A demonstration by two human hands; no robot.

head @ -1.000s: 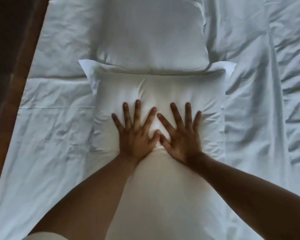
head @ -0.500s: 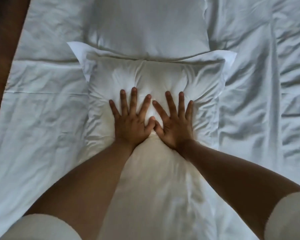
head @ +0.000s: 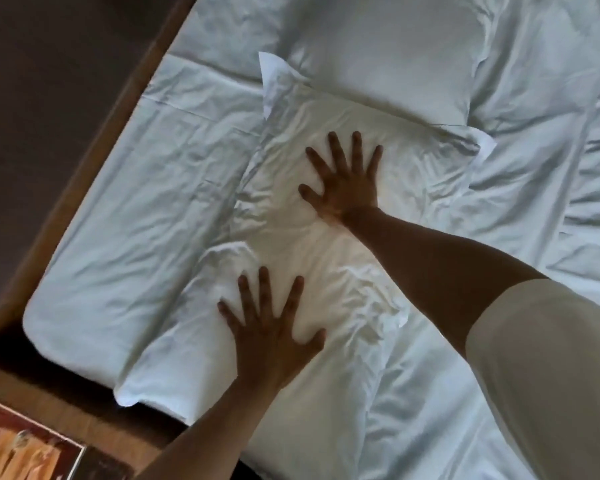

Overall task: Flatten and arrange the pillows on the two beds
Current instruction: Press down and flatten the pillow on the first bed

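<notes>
A long white pillow point(head: 413, 161) lies creased along the middle of the bed. My right hand point(head: 345, 178) presses flat on its far half with fingers spread. My left hand point(head: 269, 327) presses flat on its near half, fingers spread too. A second white pillow point(head: 388, 53) sits beyond it, smooth and plump, touching the first pillow's far edge. Both forearms cross the near end of the long pillow and hide part of it.
The white bed sheet point(head: 142, 237) is wrinkled on both sides of the pillows. A wooden bed frame edge point(head: 94, 147) runs along the left, with dark floor beyond. A picture with red and orange colours point(head: 21, 452) lies at the bottom left.
My hands were side by side at the pillow's middle; they have moved apart, the left nearer to me, the right farther. The view has tilted and swung left, showing the bed's corner.
</notes>
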